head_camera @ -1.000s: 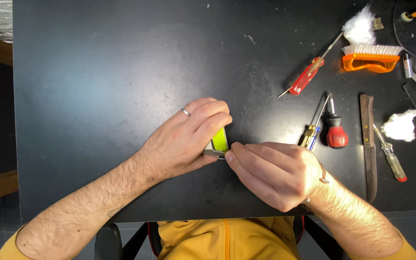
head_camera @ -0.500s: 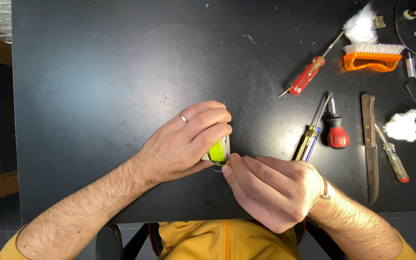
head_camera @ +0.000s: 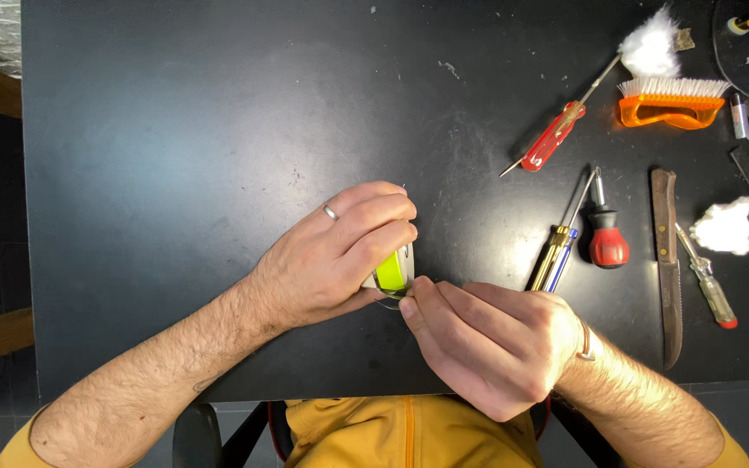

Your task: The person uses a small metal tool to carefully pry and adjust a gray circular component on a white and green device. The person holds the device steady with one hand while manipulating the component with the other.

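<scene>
My left hand [head_camera: 335, 256], with a ring on one finger, curls over a small grey and lime-green object [head_camera: 393, 272] near the front of the black table [head_camera: 175, 130]. My right hand [head_camera: 483, 342] sits just below and to the right, its fingertips pressed against the lower edge of that same object. Most of the object is hidden under my fingers, so its kind is unclear. Both hands touch each other around it.
To the right lie a red-handled screwdriver [head_camera: 552, 137], a yellow-and-blue screwdriver [head_camera: 556, 251], a stubby red-and-black screwdriver [head_camera: 607, 238], a wooden-handled knife [head_camera: 667, 260], a thin small screwdriver [head_camera: 708, 282], two cotton tufts [head_camera: 726, 225], and an orange brush [head_camera: 671, 104].
The green object has tilted slightly and shows more of its grey shell. My right hand shifted a little down and left along its edge. My left hand stays put.
</scene>
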